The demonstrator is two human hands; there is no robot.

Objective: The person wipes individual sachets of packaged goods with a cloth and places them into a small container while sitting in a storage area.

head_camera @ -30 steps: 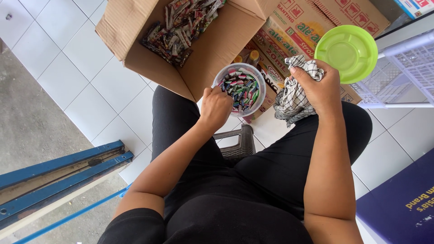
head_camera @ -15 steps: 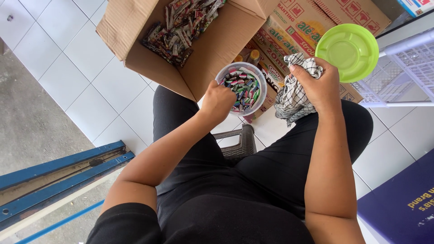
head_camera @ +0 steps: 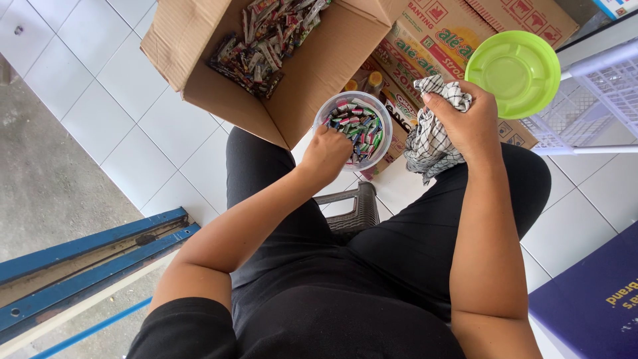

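Sitting on a low brown plastic stool [head_camera: 352, 209] over a white tiled floor [head_camera: 106, 113], a person in black clothes grips a clear round jar [head_camera: 354, 130] with the left hand [head_camera: 325, 151], the fingers wrapped over its near rim and side. The jar is filled nearly to the top with small wrapped candies [head_camera: 359, 126] in red, green and dark wrappers, and it hangs in the air just in front of the person's knees. The right hand [head_camera: 465, 123], closed tight, grasps a black-and-white checked cloth [head_camera: 430, 133] together with a lime-green round lid [head_camera: 513, 72], which sticks up above the fingers with its inner side toward the camera. The cloth hangs bunched between the two hands, just beside the jar without clearly touching it. Beyond the jar an open cardboard box [head_camera: 199, 53] on the floor holds a heap of the same kind of candies. More printed cartons [head_camera: 452, 33] are stacked behind it, a white plastic basket [head_camera: 598, 86] stands at right, and a blue metal frame [head_camera: 86, 252] lies at lower left.
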